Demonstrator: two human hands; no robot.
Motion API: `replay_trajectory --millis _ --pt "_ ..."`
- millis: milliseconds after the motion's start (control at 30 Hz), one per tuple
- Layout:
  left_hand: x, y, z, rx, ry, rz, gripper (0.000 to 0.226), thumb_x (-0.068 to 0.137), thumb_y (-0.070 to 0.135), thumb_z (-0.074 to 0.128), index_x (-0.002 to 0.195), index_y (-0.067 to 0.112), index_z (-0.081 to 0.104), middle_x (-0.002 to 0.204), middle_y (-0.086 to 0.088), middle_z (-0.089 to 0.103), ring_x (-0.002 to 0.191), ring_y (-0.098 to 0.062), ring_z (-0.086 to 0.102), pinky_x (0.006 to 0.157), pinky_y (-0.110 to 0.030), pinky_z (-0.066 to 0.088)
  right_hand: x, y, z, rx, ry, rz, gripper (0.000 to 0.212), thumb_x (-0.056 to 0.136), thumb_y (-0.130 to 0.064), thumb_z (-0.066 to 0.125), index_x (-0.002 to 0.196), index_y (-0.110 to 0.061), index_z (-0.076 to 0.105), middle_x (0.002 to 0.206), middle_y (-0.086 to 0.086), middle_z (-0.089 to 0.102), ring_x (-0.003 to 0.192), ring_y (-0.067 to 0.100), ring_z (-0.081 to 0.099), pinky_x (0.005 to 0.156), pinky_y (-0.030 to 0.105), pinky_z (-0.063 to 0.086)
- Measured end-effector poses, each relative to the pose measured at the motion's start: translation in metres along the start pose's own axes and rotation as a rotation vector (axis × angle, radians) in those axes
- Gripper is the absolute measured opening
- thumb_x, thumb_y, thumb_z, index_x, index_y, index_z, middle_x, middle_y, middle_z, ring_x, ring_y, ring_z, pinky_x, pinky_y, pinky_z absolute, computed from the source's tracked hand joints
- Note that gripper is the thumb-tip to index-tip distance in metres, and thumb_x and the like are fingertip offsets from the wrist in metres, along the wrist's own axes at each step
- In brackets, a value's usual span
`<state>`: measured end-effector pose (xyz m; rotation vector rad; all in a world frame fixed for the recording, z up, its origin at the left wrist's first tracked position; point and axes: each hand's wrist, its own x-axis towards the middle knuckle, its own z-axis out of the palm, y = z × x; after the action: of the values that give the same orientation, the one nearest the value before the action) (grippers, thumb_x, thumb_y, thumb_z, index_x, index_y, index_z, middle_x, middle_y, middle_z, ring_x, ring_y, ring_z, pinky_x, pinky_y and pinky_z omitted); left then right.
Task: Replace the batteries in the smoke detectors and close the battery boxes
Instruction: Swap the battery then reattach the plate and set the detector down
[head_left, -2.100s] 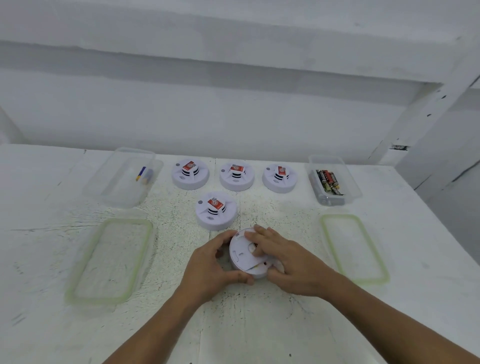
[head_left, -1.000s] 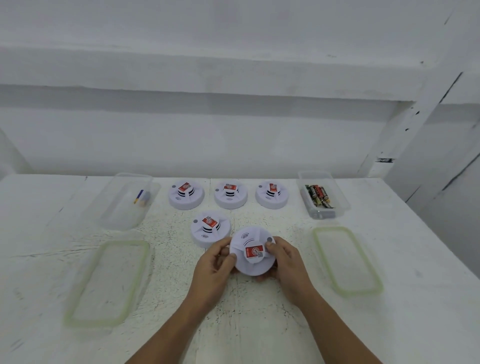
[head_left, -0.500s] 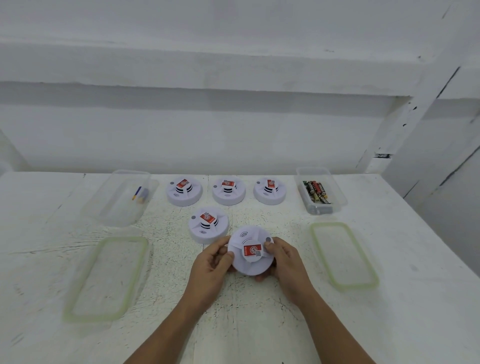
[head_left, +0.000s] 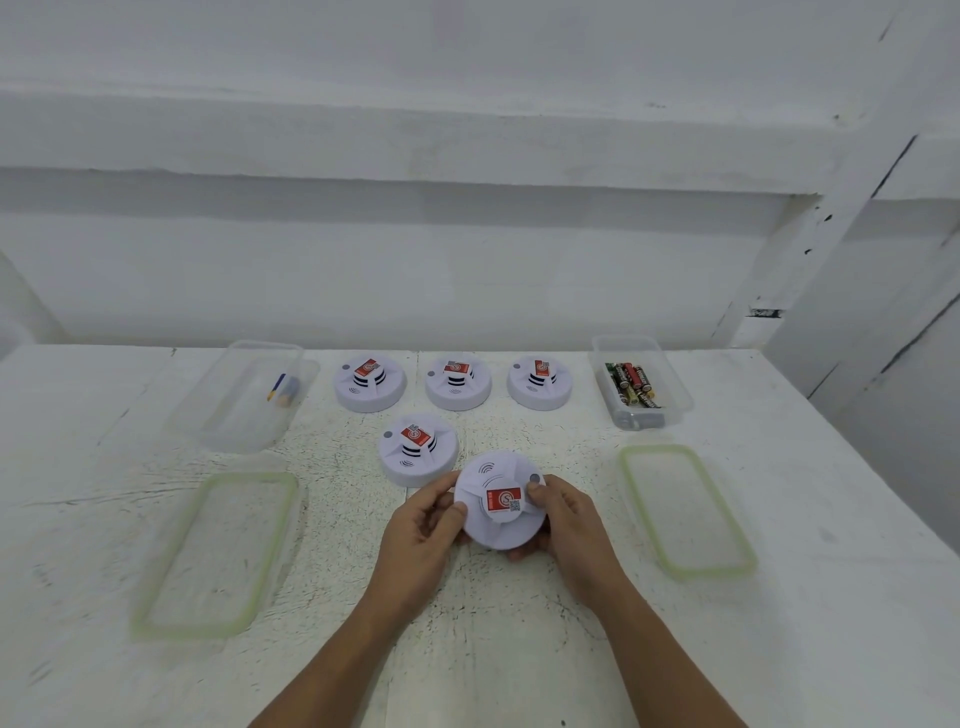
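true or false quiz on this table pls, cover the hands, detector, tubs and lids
1. The left hand and right hand both grip the held detector. True.
2. The held detector shows its battery side. False: its red label faces the camera.
3. The right tub is empty. False: it holds batteries.
4. The left lid and right lid lie on the table. True.
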<state>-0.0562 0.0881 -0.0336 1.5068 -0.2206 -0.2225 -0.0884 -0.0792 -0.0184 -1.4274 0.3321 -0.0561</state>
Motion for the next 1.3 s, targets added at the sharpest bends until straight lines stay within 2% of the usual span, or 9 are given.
replay_trajectory --millis 233,400,500,600,700,833,933,1133,1300 --pt "0.000 0.001 0.002 -0.006 0.011 0.002 0.030 0.095 0.003 0.052 0.118 0.021 0.062 0.092 0.003 0.071 0.089 -0.012 0.067 0.072 -0.022 0.054 -0.001 0.000 0.000 -0.009 -0.013 -0.017 0.028 0.099 -0.022 0.047 0.096 -0.009 0.072 0.094 0.018 0.070 0.074 0.026 0.067 0.054 0.036 0.054" --pt "0.000 -0.001 0.002 -0.013 0.020 0.006 0.030 0.095 0.004 0.053 0.118 0.021 0.062 0.093 0.000 0.071 0.092 -0.019 0.067 0.076 -0.027 0.056 -0.003 0.000 -0.001 -0.022 -0.014 -0.036 0.026 0.099 -0.023 0.048 0.101 -0.010 0.070 0.095 0.015 0.071 0.075 0.026 0.067 0.054 0.034 0.054" --pt "0.001 -0.004 0.001 -0.029 0.039 0.007 0.032 0.095 0.005 0.054 0.122 0.020 0.061 0.097 -0.004 0.070 0.097 -0.023 0.067 0.082 -0.034 0.057 -0.003 0.003 -0.003 -0.009 -0.014 -0.070 0.022 0.097 -0.021 0.051 0.114 -0.019 0.065 0.102 0.010 0.070 0.086 0.029 0.067 0.058 0.037 0.055" --pt "0.001 -0.004 0.001 -0.082 0.079 0.014 0.035 0.095 0.004 0.053 0.125 0.021 0.058 0.101 -0.007 0.070 0.100 -0.024 0.067 0.080 -0.036 0.057 -0.004 0.005 -0.005 0.014 -0.054 -0.100 0.042 0.090 -0.013 0.061 0.128 -0.028 0.053 0.107 0.005 0.071 0.095 0.022 0.068 0.070 0.038 0.057" --pt "-0.001 0.001 0.001 -0.123 0.068 0.031 0.035 0.095 0.001 0.051 0.126 0.017 0.058 0.109 -0.001 0.072 0.103 -0.019 0.067 0.079 -0.032 0.058 -0.005 0.006 -0.007 -0.009 -0.106 -0.145 0.059 0.078 -0.009 0.066 0.132 -0.027 0.050 0.116 0.004 0.069 0.105 0.020 0.066 0.080 0.034 0.056" --pt "0.000 -0.001 -0.002 -0.109 0.056 0.030 0.043 0.087 0.006 0.064 0.127 0.020 0.060 0.109 -0.008 0.069 0.100 -0.035 0.064 0.077 -0.046 0.059 -0.005 0.007 -0.009 -0.029 -0.103 -0.167 0.062 0.079 0.002 0.069 0.130 -0.028 0.052 0.116 0.004 0.069 0.106 0.023 0.066 0.085 0.035 0.056" --pt "0.000 0.000 -0.003 -0.081 0.067 0.026 0.047 0.079 0.014 0.065 0.125 0.023 0.062 0.108 -0.008 0.068 0.098 -0.038 0.063 0.076 -0.048 0.059 -0.004 0.007 -0.009 -0.027 -0.094 -0.153 0.061 0.081 0.008 0.066 0.129 -0.028 0.053 0.110 0.004 0.071 0.103 0.024 0.067 0.085 0.037 0.056" --pt "0.001 0.000 -0.002 -0.070 0.069 0.036 0.044 0.087 -0.001 0.065 0.125 0.022 0.062 0.107 -0.009 0.068 0.093 -0.032 0.065 0.072 -0.038 0.060 -0.003 0.008 -0.010 -0.014 -0.105 -0.144 0.061 0.081 0.007 0.066 0.130 -0.025 0.052 0.112 0.008 0.070 0.104 0.025 0.067 0.085 0.037 0.056" --pt "0.000 0.003 -0.002 -0.062 0.065 0.029 0.047 0.085 -0.006 0.064 0.124 0.020 0.062 0.105 -0.008 0.068 0.084 -0.021 0.064 0.067 -0.027 0.057 -0.003 0.008 -0.010 -0.023 -0.102 -0.139 0.061 0.081 0.010 0.064 0.130 -0.024 0.052 0.112 0.008 0.070 0.104 0.024 0.067 0.086 0.038 0.056"
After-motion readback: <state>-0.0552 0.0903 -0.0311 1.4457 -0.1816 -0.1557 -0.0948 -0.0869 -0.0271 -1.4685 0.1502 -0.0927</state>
